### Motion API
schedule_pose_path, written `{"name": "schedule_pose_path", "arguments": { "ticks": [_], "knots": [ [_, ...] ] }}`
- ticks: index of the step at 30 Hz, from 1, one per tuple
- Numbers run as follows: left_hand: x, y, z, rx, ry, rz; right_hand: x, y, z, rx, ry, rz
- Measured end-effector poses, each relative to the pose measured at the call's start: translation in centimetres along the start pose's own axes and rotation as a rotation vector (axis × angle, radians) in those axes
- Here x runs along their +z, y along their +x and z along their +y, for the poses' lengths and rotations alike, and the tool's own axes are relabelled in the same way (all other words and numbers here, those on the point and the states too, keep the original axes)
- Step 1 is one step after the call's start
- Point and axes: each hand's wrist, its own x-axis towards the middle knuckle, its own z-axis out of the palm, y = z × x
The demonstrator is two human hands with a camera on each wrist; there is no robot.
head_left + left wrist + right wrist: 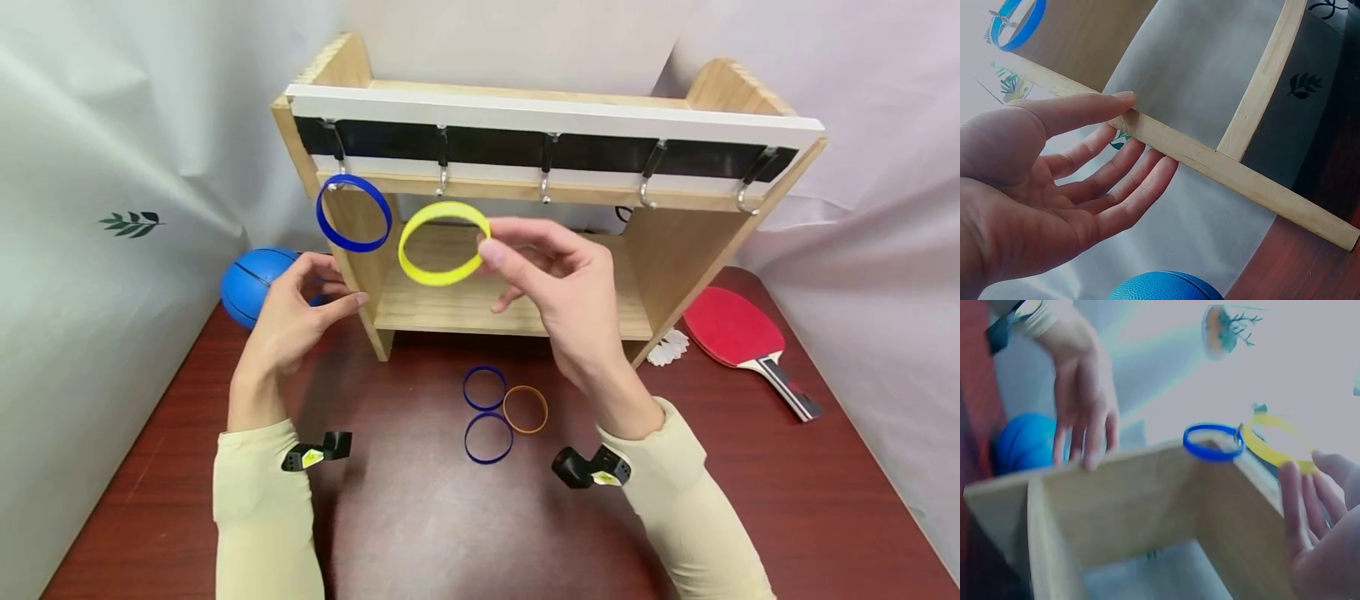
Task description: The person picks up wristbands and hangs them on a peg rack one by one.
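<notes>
My right hand (573,287) pinches the yellow ring (438,280) by its rim, held in the air at 11 o'clock in the head view, near the hanging blue ring (358,247) on the leftmost hook (335,142) at 10 o'clock. I judge the hanging work to be at an early stage: 1 ring is up, 1 is in my grasp, and 2 blue rings (487,462) and 1 orange ring (527,432) lie on the surface (405,517) at 6 o'clock. The other 4 hooks are bare. My left hand (292,321), at 9 o'clock, has thumb and fingers at the edge of the side panel (375,333); I cannot tell whether it grips or merely touches. I find no legible writing: the tags (606,478) on the 2 wrist cameras (573,468) are too small to read.
</notes>
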Motion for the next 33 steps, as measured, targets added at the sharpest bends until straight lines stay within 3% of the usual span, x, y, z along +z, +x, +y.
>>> {"name": "schedule_pose_path", "arguments": {
  "ticks": [4, 11, 33],
  "knots": [
    [0.0, 0.0, 0.1, 0.002, 0.009, 0.0, 1.0, 0.9, 0.1, -0.054, 0.077, 0.072],
    [0.0, -0.1, 0.2, 0.011, 0.014, 0.001, 1.6, 1.3, 0.7, -0.076, 0.07, 0.128],
    [0.1, -0.1, 0.1, 0.023, 0.013, 0.006, 0.7, 1.7, 2.4, -0.004, 0.035, 0.153]
  ]
}}
